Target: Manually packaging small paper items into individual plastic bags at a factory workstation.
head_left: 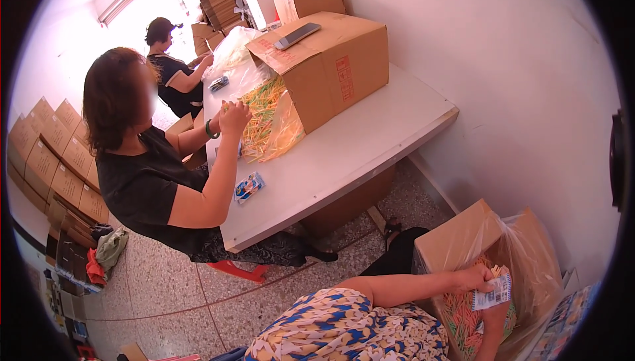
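Over a carton (463, 232) at the lower right, my left hand (476, 278) is closed on the upper part of a small white and blue packet (493, 298). A few thin pale sticks show by its fingertips. Below and partly behind the packet, my right hand (497, 316) grips its lower side; most of its fingers are hidden. Under both hands lie many loose orange, green and pink sticks (461, 318) inside the carton, which has a clear plastic liner (529, 255).
A white table (357, 146) holds a large carton (350, 63) spilling coloured sticks (264, 126), a phone-like slab (297, 36) and a blue packet (249, 187). Two people in black (142, 182) work along its left side. Blue printed packs (569, 321) lie at the lower right.
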The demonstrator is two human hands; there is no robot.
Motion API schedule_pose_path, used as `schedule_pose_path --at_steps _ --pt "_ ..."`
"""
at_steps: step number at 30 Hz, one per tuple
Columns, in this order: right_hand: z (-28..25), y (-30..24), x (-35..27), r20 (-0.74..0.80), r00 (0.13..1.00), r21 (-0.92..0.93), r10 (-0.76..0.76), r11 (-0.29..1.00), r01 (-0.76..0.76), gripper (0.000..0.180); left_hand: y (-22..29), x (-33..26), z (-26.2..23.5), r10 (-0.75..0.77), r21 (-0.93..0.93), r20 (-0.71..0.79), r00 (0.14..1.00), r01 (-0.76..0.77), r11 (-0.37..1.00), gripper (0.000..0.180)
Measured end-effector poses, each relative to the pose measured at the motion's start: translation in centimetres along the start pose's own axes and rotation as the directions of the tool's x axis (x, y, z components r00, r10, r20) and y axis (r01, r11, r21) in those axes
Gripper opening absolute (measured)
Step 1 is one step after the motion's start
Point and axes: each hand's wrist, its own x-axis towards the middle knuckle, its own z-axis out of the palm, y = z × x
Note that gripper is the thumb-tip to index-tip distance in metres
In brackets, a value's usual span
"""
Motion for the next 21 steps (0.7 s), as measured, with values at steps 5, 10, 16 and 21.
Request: schedule_pose_path --at_steps 5,10,16,21 --pt "-0.5 1.3 0.1 0.134 0.964 -0.361 -0.230 0.895 0.264 0.069 -1.7 0.7 -0.9 0.016 0.141 0.069 0.997 -0.026 0.990 0.006" --pt "-3.1 -0.4 1.5 0.338 0.921 -0.232 -0.191 0.932 0.278 0.075 -1.0 0.1 -0.4 0.030 0.136 0.077 0.997 -0.041 0.990 0.002" --pt "-4.4 0.6 2.2 0.238 0.921 0.173 0.307 0.920 -0.351 0.029 -1.6 0.7 -0.9 0.133 0.548 0.240 0.962 -0.248 0.799 0.009" --pt "0.4 3.1 1.7 -0.076 0.991 -0.299 -0.109 0.951 0.081 0.026 -3.5 1.6 -1.9 0.202 0.610 0.331 0.922 -0.372 0.700 0.017"
